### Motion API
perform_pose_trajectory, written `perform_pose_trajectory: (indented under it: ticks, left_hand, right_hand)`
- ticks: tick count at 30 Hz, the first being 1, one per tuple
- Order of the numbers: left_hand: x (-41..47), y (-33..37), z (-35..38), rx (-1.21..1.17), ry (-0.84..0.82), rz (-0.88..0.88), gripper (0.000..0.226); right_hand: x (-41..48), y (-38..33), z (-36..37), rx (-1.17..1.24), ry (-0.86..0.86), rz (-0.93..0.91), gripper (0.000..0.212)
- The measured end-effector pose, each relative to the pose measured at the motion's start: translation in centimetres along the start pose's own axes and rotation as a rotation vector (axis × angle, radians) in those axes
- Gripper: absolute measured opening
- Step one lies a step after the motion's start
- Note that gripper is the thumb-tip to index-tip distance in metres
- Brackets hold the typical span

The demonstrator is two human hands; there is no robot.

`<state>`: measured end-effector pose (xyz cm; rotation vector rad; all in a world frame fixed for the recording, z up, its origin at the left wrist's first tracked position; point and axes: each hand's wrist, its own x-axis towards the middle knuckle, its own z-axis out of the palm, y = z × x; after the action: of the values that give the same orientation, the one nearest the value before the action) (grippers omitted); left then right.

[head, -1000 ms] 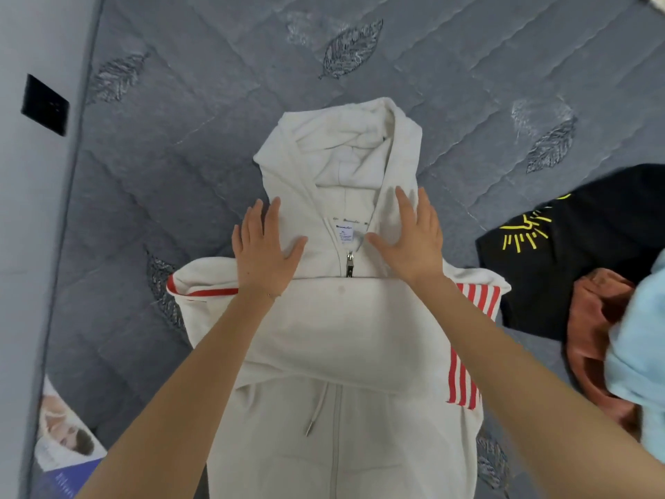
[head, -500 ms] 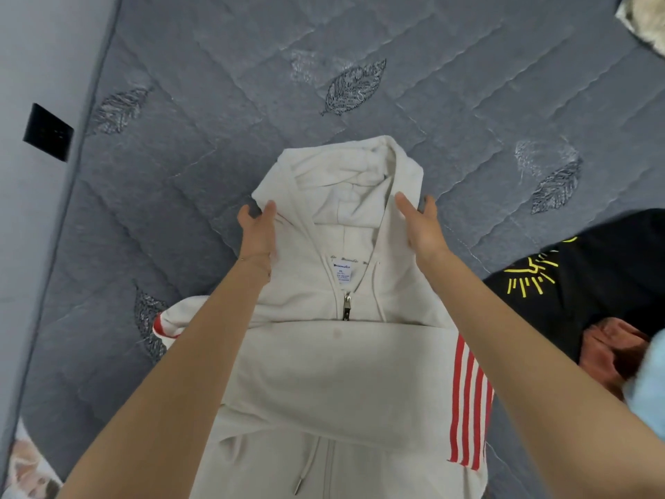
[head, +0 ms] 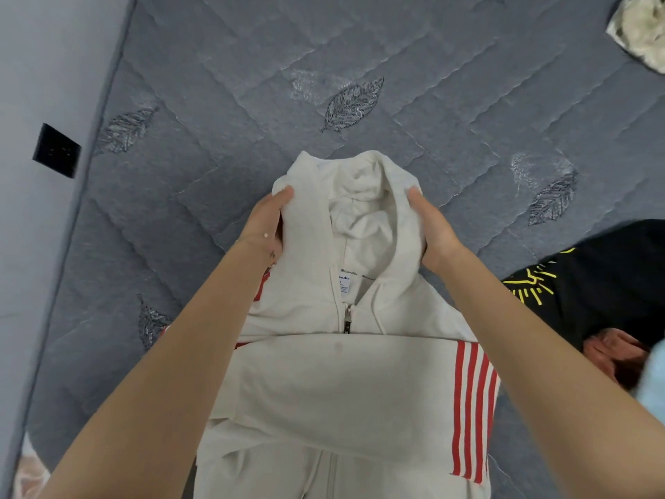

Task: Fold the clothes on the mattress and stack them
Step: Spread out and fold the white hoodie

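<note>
Grey quilted mattress [head: 252, 102] is overlaid by a white zip-up hoodie with red stripes [head: 342, 383], sleeves already folded across its chest. Its hood is gripped at the left edge by the left hand [head: 266, 221] and at the right edge by the right hand [head: 430, 228], fingers curled under the cloth. Right of the hoodie, a black printed garment [head: 604, 282] and a rust-coloured garment [head: 611, 354] are judged unfolded. The hoodie's hem is cut off.

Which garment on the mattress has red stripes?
The white zip hoodie, hood held by left hand and right hand; the black garment bears yellow print, the rust-brown garment none.
</note>
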<state>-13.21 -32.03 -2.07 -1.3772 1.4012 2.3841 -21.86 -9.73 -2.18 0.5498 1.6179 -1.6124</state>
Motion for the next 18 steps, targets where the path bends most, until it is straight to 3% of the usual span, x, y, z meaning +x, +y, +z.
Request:
perform_pose_trajectory:
  ticks: [5,11,15,18]
  left_hand:
    - [-1.0,1.2,0.2,0.071,-0.121,0.13,0.024]
    - [-2.4,1.0,-0.7,-0.061,-0.24,0.108,0.032]
    - [-3.0,1.1,-1.0,-0.23,-0.289,-0.024,0.031]
    - [-2.8,1.0,-0.5,-0.22,-0.287,-0.115,0.039]
  right_hand:
    - [-0.4,-0.4,0.6,-0.137,0.121,-0.194,0.015]
    - [-1.2,-0.9,0.7,-0.074,0.067,-0.279,0.018]
    - [-2.0,-0.8,0.0,-0.005,0.014,-0.311,0.022]
    - [-2.7,-0.7,-0.3,0.096,-0.065,-0.261,0.025]
